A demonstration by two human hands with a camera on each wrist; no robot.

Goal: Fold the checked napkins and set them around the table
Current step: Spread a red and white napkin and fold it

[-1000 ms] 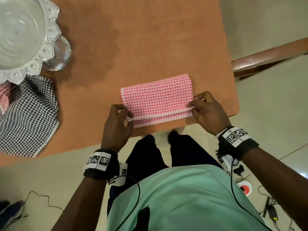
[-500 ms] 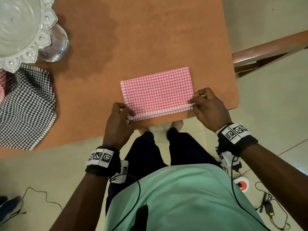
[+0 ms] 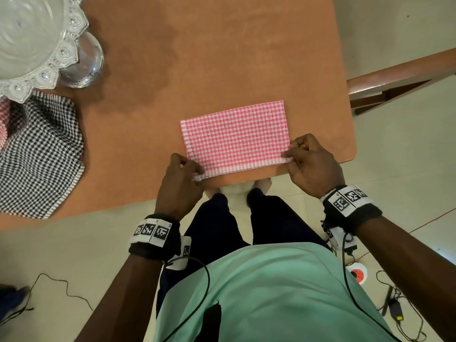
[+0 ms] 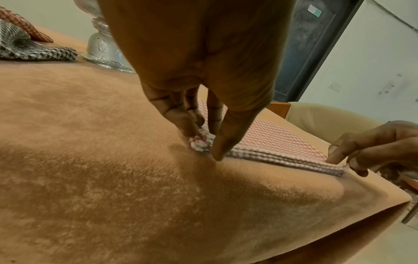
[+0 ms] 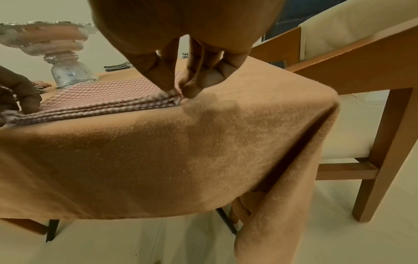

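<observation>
A pink checked napkin lies folded into a flat rectangle near the front right corner of the brown-clothed table. My left hand pinches its near left corner, which bunches between thumb and fingers. My right hand pinches the near right corner. Stacked layers of the napkin show along its near edge. A black checked napkin lies loose at the table's left, with a bit of another pink one under it.
An ornate silver pedestal bowl stands at the back left. A wooden chair with a cream cushion sits just past the table's right edge. Cables lie on the tiled floor.
Both hands pulled the napkin's upper layer toward me, bringing its near edges level; the fold now lies flat. The view shifted slightly.
</observation>
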